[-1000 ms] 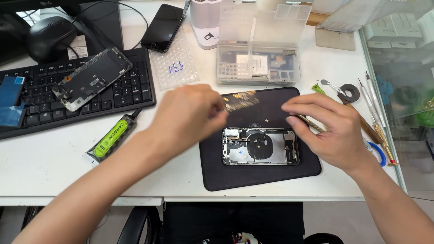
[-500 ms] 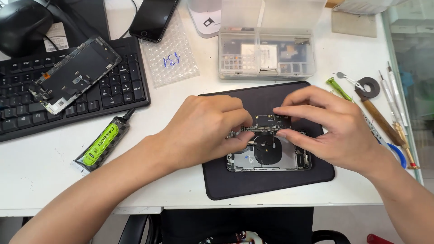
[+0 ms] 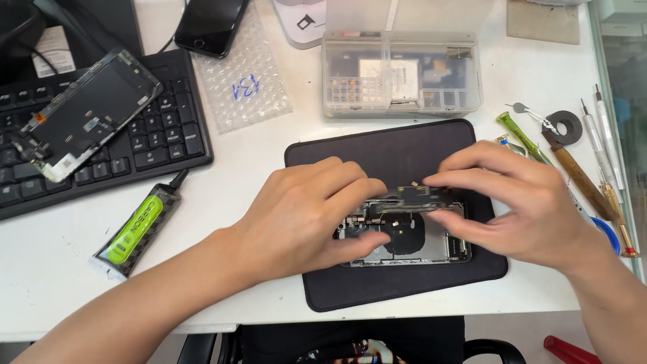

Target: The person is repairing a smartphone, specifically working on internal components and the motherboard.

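An opened phone body (image 3: 404,243) with bare inner parts lies on a black mat (image 3: 397,152). My left hand (image 3: 306,212) rests on its left end, with the thumb on the inside and the fingers pinching a dark circuit board (image 3: 414,197). My right hand (image 3: 515,202) pinches the same board from the right. The board hovers just over the upper edge of the phone body.
A black keyboard (image 3: 155,145) carries a detached phone screen (image 3: 81,114). A green glue tube (image 3: 135,232) lies at the left. A bubble-wrap bag (image 3: 242,81), a black phone (image 3: 210,25) and a clear parts box (image 3: 401,74) are behind. Screwdrivers and tools (image 3: 586,168) lie at the right.
Both hands came together over the phone body and took hold of the circuit board. The view has moved closer and shifted slightly.
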